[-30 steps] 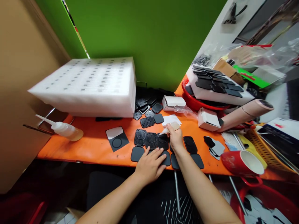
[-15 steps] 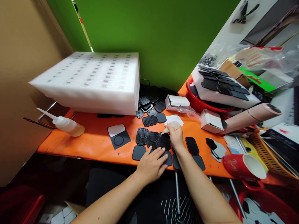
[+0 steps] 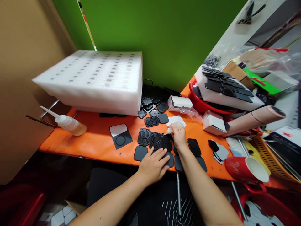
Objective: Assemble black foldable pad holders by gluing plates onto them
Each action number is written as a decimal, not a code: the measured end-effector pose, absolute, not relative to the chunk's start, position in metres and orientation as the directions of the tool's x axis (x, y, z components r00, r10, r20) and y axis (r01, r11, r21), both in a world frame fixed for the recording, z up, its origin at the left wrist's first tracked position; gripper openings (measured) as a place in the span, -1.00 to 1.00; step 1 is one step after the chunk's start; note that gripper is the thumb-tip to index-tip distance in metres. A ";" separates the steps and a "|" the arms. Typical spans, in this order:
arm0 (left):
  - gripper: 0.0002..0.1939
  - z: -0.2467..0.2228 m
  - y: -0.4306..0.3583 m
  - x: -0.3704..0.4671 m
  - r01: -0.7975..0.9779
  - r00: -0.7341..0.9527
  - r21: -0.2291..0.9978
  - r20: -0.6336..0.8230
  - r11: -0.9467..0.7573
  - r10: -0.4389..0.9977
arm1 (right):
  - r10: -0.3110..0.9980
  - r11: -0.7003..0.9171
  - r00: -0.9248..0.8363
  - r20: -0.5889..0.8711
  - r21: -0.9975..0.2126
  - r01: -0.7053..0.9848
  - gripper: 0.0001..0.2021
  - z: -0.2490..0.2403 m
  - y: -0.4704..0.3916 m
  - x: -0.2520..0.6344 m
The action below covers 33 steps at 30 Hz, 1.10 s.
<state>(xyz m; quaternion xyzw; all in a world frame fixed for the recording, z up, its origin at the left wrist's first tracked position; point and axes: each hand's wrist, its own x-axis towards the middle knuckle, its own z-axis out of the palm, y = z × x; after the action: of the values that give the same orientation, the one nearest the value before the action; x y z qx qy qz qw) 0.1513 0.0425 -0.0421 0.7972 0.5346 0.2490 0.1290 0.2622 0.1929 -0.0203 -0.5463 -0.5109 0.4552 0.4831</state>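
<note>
My right hand (image 3: 179,138) is wrapped round a small whitish squeeze bottle (image 3: 178,126), tilted so that its thin nozzle points down and left. The nozzle tip is at the ribbed upper half of a black hinged plate (image 3: 166,143); whether it touches cannot be made out. My left hand (image 3: 151,167) lies flat, fingers spread, over the lower halves of the middle plates, partly hiding them. Beside them on the left is another unfolded black plate (image 3: 144,136) with a ring in its ribbed face. To the right, partly behind my right forearm, lie more plates (image 3: 194,147).
An orange-covered table (image 3: 94,138) carries a white foam block (image 3: 105,100), a second squeeze bottle (image 3: 71,125), a dark card with a ring (image 3: 121,140), and loose black parts (image 3: 162,107). On the right stand a red mug (image 3: 237,168), white boxes (image 3: 213,122) and a red basin (image 3: 196,100).
The camera view has shifted slightly, moving the scene a little to the right. Both hands stay at nearly the same spots over the plates, with the bottle still in my right hand.
</note>
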 end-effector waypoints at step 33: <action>-0.63 -0.040 0.043 0.152 0.790 0.314 0.473 0.235 -0.390 0.920 | 0.982 -0.097 0.169 -0.081 -0.992 0.085 -0.74 -0.020 0.166 0.294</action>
<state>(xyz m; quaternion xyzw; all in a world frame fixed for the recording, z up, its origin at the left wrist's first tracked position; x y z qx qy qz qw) 0.1518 0.0426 -0.0402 0.7989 0.5352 0.2383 0.1364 0.2935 0.1659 -0.0202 -0.5842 -0.4565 0.4549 0.4932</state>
